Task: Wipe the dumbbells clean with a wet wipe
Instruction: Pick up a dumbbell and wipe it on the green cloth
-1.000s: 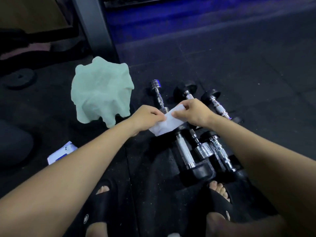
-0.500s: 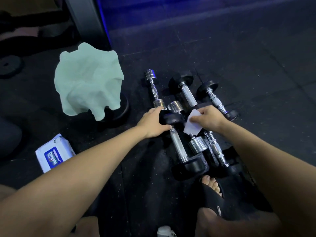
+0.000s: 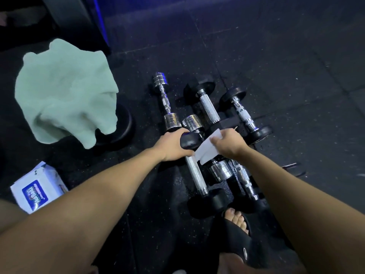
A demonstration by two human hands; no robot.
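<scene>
The dumbbells (image 3: pixel 209 139) lie side by side on the floor (image 3: pixel 276 66) at the middle of the frame. A towel (image 3: pixel 65 95) sits at the upper left, draped over a weight plate (image 3: pixel 124 123). A wipe pack (image 3: pixel 37 190) lies at the lower left. A sandalled foot (image 3: pixel 239 224) is below the dumbbells.

Pale green towel (image 3: pixel 65 89) drapes over dark round object (image 3: pixel 122 125), most of it hidden. Wet-wipe pack (image 3: pixel 37 191) below towel: label print unreadable, near corner behind forearm.
</scene>
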